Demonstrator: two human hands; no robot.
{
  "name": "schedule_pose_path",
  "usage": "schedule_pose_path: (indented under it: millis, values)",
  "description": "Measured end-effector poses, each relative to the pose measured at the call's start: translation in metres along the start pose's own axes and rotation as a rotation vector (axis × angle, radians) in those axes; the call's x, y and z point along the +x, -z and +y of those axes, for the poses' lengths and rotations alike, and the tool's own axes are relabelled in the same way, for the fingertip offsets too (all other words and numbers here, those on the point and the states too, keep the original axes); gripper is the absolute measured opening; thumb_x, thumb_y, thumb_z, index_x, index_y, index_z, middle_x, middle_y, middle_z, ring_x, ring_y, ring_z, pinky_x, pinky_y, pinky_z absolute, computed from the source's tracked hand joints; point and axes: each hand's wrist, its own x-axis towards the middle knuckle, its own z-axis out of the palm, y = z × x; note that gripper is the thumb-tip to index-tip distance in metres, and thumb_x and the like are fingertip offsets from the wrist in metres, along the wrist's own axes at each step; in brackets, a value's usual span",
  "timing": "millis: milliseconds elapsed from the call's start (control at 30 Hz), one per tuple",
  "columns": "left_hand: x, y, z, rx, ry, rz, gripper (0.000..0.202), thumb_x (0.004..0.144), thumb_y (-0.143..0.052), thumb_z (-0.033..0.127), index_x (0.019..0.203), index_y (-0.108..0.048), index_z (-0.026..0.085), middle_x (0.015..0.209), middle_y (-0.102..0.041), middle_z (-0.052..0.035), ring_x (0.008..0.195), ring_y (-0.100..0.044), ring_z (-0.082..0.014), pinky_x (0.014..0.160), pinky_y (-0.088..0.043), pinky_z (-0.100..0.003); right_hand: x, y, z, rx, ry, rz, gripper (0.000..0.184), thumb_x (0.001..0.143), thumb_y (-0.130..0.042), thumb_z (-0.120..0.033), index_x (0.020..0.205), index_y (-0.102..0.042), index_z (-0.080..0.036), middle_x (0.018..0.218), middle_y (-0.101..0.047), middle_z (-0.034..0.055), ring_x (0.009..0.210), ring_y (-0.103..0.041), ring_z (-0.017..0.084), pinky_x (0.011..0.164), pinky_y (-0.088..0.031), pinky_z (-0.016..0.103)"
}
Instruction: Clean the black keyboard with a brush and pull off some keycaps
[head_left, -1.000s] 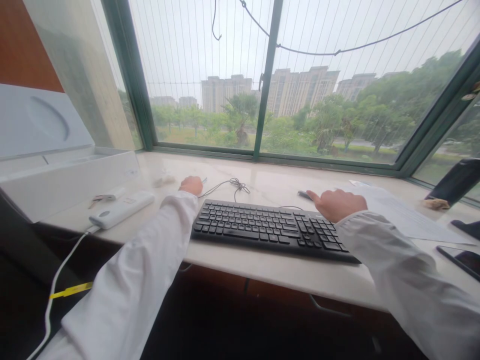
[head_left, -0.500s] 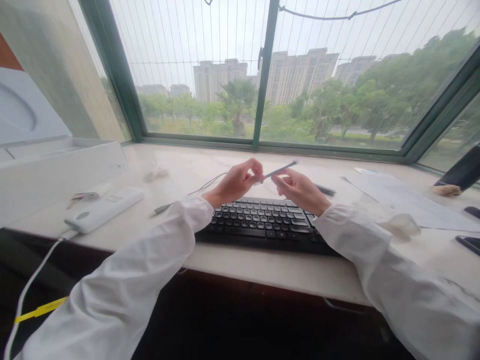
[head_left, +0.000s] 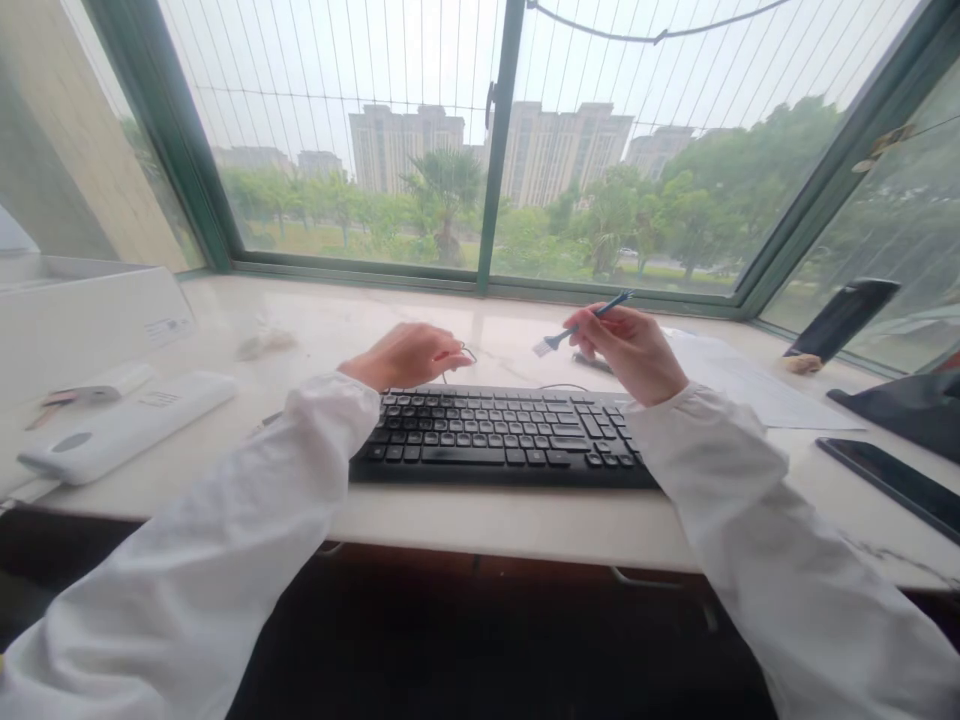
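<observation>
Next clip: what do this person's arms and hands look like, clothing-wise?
Long, loose white sleeves cover both arms; the left sleeve and right sleeve each end in a gathered cuff at the wrist. The left hand and right hand are bare: no gloves, no watch or rings visible.

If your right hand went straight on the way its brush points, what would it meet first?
The brush would likely meet the keyboard first, at its back row by the left hand; depth unclear.
</observation>
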Motion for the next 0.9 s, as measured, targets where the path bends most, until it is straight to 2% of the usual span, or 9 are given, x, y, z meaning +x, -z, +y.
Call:
schedule_pose_path:
  millis: [67, 167, 300, 367, 500, 567, 633, 767, 900]
  values:
    - [-0.007, 0.007, -0.022, 0.049, 0.168, -0.027, 0.05, 0.096, -0.043, 0.052, 0.068, -0.068, 0.019, 0.065, -0.065, -0.0011, 0.059, -0.053, -0.0132, 0.058, -0.032, -0.026, 0.001, 0.027, 0.004, 0.012, -0.064, 0.047, 0.043, 0.079, -0.071, -0.057, 0.08, -0.071, -0.014, 0.065, -0.061, 0.0016, 0.053, -0.048, 0.008, 0.049, -0.038, 0.024]
    - [-0.016, 0.014, -0.047, 0.072, 0.335, -0.052, 0.051, 0.094, -0.043, 0.054, 0.068, -0.073, 0.022, 0.06, -0.066, -0.0001, 0.059, -0.054, -0.0138, 0.059, -0.032, -0.026, 0.0, 0.061, 0.013, 0.004, -0.202, -0.031, 0.046, 0.074, -0.075, -0.058, 0.079, -0.07, -0.013, 0.06, -0.06, 0.0018, 0.052, -0.05, 0.009, 0.047, -0.037, 0.023]
    - [-0.021, 0.012, -0.059, 0.078, 0.355, -0.103, 0.055, 0.092, -0.041, 0.057, 0.064, -0.073, 0.022, 0.053, -0.063, 0.0009, 0.052, -0.05, -0.0128, 0.058, -0.032, -0.025, -0.005, 0.085, 0.02, 0.002, -0.27, -0.157, 0.046, 0.073, -0.077, -0.058, 0.077, -0.064, -0.014, 0.056, -0.058, 0.0003, 0.047, -0.049, 0.009, 0.042, -0.034, 0.023]
    - [-0.021, 0.01, -0.06, 0.06, 0.341, -0.127, 0.056, 0.092, -0.041, 0.058, 0.063, -0.073, 0.022, 0.054, -0.064, 0.0011, 0.051, -0.05, -0.0122, 0.058, -0.032, -0.025, -0.008, 0.091, 0.021, -0.036, -0.265, -0.269, 0.044, 0.075, -0.076, -0.056, 0.078, -0.061, -0.014, 0.056, -0.059, -0.0003, 0.046, -0.048, 0.008, 0.042, -0.033, 0.022]
    - [-0.019, 0.009, -0.058, 0.05, 0.361, -0.148, 0.054, 0.091, -0.042, 0.058, 0.063, -0.073, 0.022, 0.055, -0.065, 0.0011, 0.05, -0.049, -0.0122, 0.057, -0.032, -0.025, -0.016, 0.101, 0.019, -0.147, -0.304, -0.634, 0.04, 0.084, -0.069, -0.052, 0.077, -0.057, -0.014, 0.058, -0.058, -0.0015, 0.046, -0.046, 0.006, 0.043, -0.031, 0.022]
    - [-0.018, 0.01, -0.056, 0.05, 0.378, -0.161, 0.053, 0.09, -0.043, 0.057, 0.063, -0.073, 0.022, 0.052, -0.062, 0.001, 0.048, -0.046, -0.0121, 0.055, -0.031, -0.025, -0.02, 0.104, 0.015, -0.177, -0.344, -0.758, 0.04, 0.087, -0.065, -0.052, 0.077, -0.054, -0.015, 0.058, -0.057, -0.0019, 0.046, -0.045, 0.006, 0.043, -0.03, 0.022]
    - [-0.017, 0.011, -0.055, 0.052, 0.387, -0.169, 0.052, 0.09, -0.044, 0.056, 0.063, -0.073, 0.022, 0.05, -0.06, 0.001, 0.046, -0.043, -0.0118, 0.054, -0.03, -0.026, -0.024, 0.107, 0.01, -0.215, -0.347, -0.804, 0.04, 0.09, -0.061, -0.052, 0.076, -0.051, -0.016, 0.059, -0.057, -0.0018, 0.048, -0.045, 0.006, 0.045, -0.03, 0.022]
    - [-0.016, 0.009, -0.055, 0.066, 0.404, -0.182, 0.05, 0.088, -0.046, 0.057, 0.064, -0.074, 0.022, 0.048, -0.057, 0.0015, 0.046, -0.041, -0.0115, 0.054, -0.029, -0.026, -0.031, 0.108, 0.0, -0.283, -0.27, -0.802, 0.039, 0.093, -0.058, -0.049, 0.074, -0.05, -0.016, 0.062, -0.058, -0.001, 0.052, -0.046, 0.006, 0.048, -0.033, 0.023]
    - [-0.016, 0.009, -0.055, 0.07, 0.442, -0.191, 0.05, 0.087, -0.047, 0.058, 0.064, -0.073, 0.021, 0.047, -0.056, 0.0018, 0.046, -0.039, -0.011, 0.053, -0.028, -0.026, -0.036, 0.107, -0.001, -0.286, -0.256, -0.821, 0.038, 0.092, -0.059, -0.05, 0.074, -0.051, -0.017, 0.063, -0.061, 0.0001, 0.052, -0.047, 0.007, 0.048, -0.035, 0.022]
